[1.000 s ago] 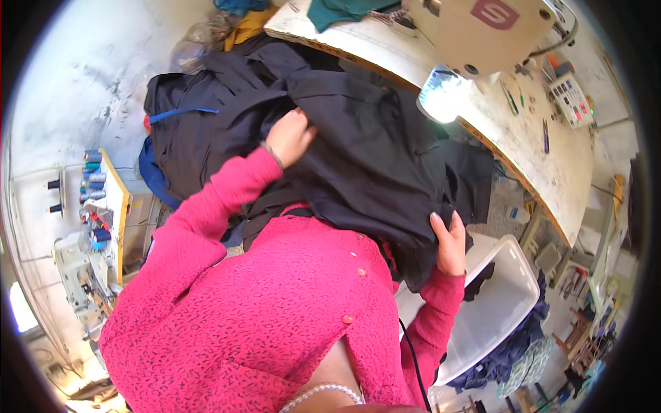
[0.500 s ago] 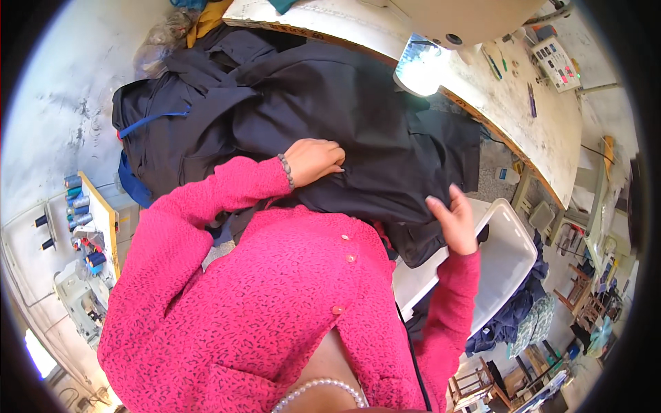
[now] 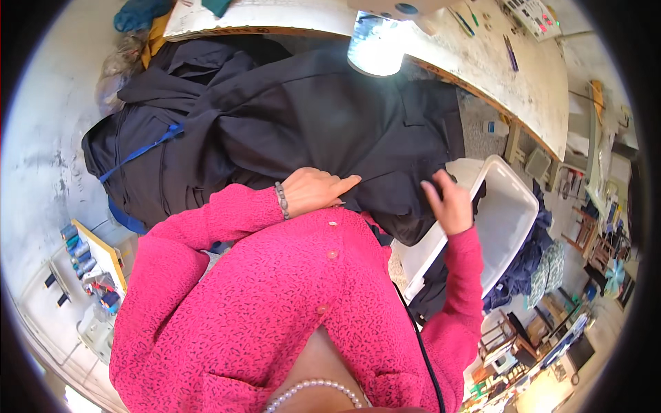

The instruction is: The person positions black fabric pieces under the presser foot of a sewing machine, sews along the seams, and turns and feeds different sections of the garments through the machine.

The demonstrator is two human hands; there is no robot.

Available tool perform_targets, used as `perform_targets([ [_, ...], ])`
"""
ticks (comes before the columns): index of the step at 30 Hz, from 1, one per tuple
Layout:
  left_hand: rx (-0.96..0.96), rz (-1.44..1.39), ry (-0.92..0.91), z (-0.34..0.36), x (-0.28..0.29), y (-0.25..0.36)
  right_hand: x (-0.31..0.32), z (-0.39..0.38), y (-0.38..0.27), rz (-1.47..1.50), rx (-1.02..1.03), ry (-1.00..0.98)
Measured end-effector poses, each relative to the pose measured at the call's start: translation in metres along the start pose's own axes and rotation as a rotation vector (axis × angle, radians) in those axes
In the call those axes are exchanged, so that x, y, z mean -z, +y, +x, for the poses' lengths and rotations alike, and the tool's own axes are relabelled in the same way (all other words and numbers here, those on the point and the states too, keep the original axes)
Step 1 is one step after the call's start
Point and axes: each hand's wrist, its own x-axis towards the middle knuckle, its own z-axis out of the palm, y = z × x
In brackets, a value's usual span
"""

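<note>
A large black garment (image 3: 289, 131) lies bunched in front of me, with a blue strip (image 3: 141, 150) across its left part. On the garment's near edge, close to my body, rests my left hand (image 3: 308, 191). Its index finger is stretched to the right and its thumb sits apart below; the other fingers are partly hidden. At the garment's right side is my right hand (image 3: 451, 205), thumb and fingers spread, with nothing visible in its grasp. Whether its fingertips touch the cloth I cannot tell.
Beyond the garment runs a white worktable (image 3: 523, 89), carrying a pale machine head (image 3: 406, 8) with a bright light (image 3: 375, 51). A white plastic bin (image 3: 506, 213) stands right of my right hand. Thread spools (image 3: 82, 255) are on the left; dark cloth (image 3: 540, 255) lies beyond the bin.
My left hand has come nearer my body and its index finger has straightened. My right hand has drawn slightly toward me, fingers still spread. The whole view has shifted.
</note>
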Motion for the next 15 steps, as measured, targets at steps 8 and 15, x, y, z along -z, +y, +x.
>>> perform_targets([
  [8,-0.138,-0.016,-0.111,0.023,-0.002,-0.011,0.024,-0.037,-0.026,0.352,-0.161,0.055],
  [15,-0.083,-0.19,-0.06,0.046,-0.007,-0.002,0.037,-0.038,-0.028,0.482,-0.12,-0.224],
])
